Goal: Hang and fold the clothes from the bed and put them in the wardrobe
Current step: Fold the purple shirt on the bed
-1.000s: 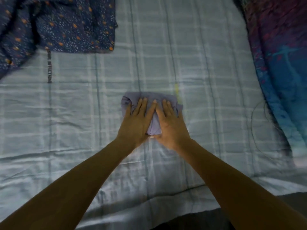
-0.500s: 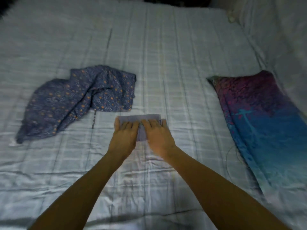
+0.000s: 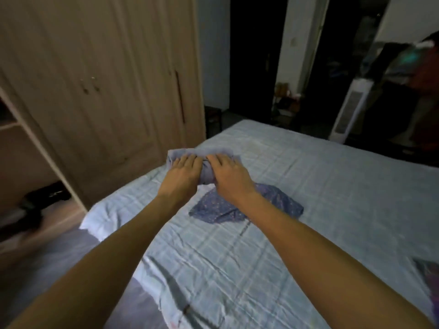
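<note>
On my screen both hands are on one folded lilac-grey garment (image 3: 207,178). The left hand (image 3: 183,176) covers its left half and the right hand (image 3: 229,175) its right half. The fingers of each lie close together over the top of the bundle and bend down over its far side. The thumbs are hidden under the cloth, so I cannot see them. Both hands are closed on the garment, and only a narrow strip of fabric shows between them.

The bundle is over the left part of the bed (image 3: 320,191), toward its far left corner. Its upper edge shows against the wooden wardrobe (image 3: 107,79), so I think it is lifted off the sheet, but I cannot tell this for certain.

A dark blue dotted garment (image 3: 280,198) lies crumpled on the checked sheet. It is near the middle of the bed and partly hidden under the right forearm.

The wardrobe doors that I see are closed. At the left edge of the view an open wardrobe compartment (image 3: 9,129) shows a shelf.

Beyond the far edge of the bed stands a white tower fan (image 3: 349,110). A pile of clothes (image 3: 403,60) behind it is too blurred to describe.
</note>
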`<state>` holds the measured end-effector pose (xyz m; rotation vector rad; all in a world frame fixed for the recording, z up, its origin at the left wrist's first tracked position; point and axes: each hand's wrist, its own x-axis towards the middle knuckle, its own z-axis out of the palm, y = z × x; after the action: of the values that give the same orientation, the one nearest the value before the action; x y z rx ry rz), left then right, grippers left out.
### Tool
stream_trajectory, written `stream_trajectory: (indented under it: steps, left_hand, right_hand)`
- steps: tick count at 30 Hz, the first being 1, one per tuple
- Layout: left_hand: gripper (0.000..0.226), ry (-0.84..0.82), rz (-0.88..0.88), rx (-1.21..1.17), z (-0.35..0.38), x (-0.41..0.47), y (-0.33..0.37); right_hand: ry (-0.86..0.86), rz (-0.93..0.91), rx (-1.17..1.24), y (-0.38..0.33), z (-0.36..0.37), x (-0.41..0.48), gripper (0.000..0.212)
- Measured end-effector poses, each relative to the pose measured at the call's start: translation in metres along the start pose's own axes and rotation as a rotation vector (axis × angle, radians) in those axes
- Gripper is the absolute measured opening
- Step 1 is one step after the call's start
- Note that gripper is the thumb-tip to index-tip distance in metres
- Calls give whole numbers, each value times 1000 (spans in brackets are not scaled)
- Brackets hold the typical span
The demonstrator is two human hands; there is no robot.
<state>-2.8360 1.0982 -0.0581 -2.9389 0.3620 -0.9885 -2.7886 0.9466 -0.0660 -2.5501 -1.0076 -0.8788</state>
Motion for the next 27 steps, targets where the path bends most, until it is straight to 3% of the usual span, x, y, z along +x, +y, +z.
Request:
stream_trajectory:
  steps: [9,16,21,27]
  left_hand:
    - [45,7,-314,220,-171,-83,-113]
    - [48,46,-555,322,-240,-147,-195]
    - [54,-11,-524,516,-284,-186,-243]
    - [50,11,-556,469,-295,-225,-323]
  right_hand:
    - [35,-334,240,-182,-31,106,63]
    - [56,-533,321,-308,-27,158,54]
    - [96,-593,372,-390,-8,189,63]
    - [69,-638,361,-466,22,224,72]
